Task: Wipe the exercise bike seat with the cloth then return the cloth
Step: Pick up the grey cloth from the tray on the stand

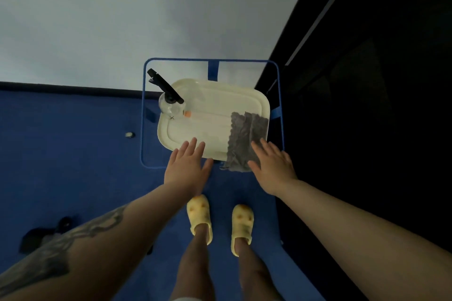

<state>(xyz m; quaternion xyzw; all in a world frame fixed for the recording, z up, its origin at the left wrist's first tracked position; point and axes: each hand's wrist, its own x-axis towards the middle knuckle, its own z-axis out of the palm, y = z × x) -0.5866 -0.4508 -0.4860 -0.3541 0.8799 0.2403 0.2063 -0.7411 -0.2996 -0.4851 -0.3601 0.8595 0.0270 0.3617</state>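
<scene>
A grey cloth [241,139] lies over the right front corner of a cream tray [215,110], its lower end hanging past the tray's edge. My right hand [271,166] is flat with fingers spread, its fingertips over the cloth's right front part. Just before the tray's front edge, left of the cloth, my left hand [187,166] is held flat with spread fingers and holds nothing. The exercise bike seat is not in view.
The tray rests on a small glass table with a blue frame [143,115]. A clear spray bottle with a black nozzle [168,98] stands at the tray's back left. A white wall is behind, a dark surface [367,105] to the right, and blue carpet below with my feet in yellow clogs [199,215].
</scene>
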